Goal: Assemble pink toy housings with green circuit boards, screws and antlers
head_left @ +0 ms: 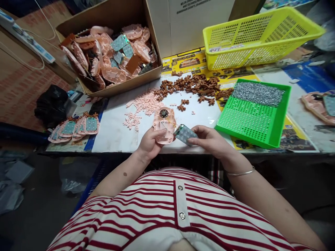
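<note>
My left hand grips a pink plastic shell by its lower left edge, thumb across the inner face. A round black speaker sits at the shell's top end. Between the fingers and thumb of my right hand is a grey keypad board with a green edge, tilted beside the shell. Thin wires run from the board to the shell. Just beyond the shell lie many small pink pieces and a heap of brown antler-shaped parts.
A cardboard box of pink shells and boards stands at back left. Shells with keypads and antlers lie at left. A green tray with silver screws is on the right, a yellow basket behind it.
</note>
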Tool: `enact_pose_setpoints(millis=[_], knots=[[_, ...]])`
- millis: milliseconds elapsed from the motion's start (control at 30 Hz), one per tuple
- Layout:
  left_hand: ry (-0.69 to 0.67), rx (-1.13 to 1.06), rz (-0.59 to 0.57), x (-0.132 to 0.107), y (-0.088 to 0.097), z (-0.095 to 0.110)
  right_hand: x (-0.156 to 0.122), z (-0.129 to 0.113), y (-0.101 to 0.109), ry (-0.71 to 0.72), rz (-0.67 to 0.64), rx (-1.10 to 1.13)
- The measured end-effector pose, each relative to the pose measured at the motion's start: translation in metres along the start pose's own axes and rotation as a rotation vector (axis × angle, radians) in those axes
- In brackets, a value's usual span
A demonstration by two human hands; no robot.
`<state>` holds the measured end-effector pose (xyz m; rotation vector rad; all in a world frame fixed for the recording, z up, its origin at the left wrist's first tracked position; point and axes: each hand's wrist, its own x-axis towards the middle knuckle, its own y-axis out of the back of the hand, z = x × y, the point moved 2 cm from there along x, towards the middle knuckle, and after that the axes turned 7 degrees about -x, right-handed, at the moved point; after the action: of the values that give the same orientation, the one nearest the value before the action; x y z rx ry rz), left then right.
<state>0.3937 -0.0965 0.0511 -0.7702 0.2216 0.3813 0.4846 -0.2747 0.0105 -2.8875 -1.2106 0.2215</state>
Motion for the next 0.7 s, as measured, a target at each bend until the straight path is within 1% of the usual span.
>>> enact_pose_setpoints(millis=[133, 200, 300, 367, 467, 500, 600, 667, 700], knots=[[-0.026, 0.093, 0.007, 0.002, 0.009, -0.006, -0.003, -0.013, -0.001, -0.014, 0.146, 0.206], [-0.021, 0.131, -0.016, 0.001, 0.011, -0.01, -0.003, -0.02, -0.009, -0.032, 0.182, 0.269], [0.029, 0.149, -0.063, -0.002, 0.009, -0.016, -0.002, -0.027, -0.025, -0.081, 0.227, 0.302], [0.06, 0.157, -0.08, -0.004, 0.007, -0.019, 0.0, -0.025, -0.036, -0.134, 0.217, 0.272], [0.062, 0.164, -0.103, -0.006, 0.005, -0.022, 0.003, -0.017, -0.045, -0.191, 0.202, 0.118], [0.066, 0.155, -0.117, -0.006, 0.005, -0.022, 0.004, -0.013, -0.045, -0.185, 0.235, 0.05], [0.078, 0.1, -0.135, -0.006, 0.005, -0.024, 0.007, -0.003, -0.044, -0.111, 0.39, -0.108], [0.07, 0.077, -0.11, -0.005, 0.004, -0.024, 0.008, 0.0, -0.046, -0.056, 0.391, -0.129], [0.066, 0.077, -0.098, -0.004, 0.004, -0.024, 0.009, 0.001, -0.048, -0.026, 0.354, -0.112]])
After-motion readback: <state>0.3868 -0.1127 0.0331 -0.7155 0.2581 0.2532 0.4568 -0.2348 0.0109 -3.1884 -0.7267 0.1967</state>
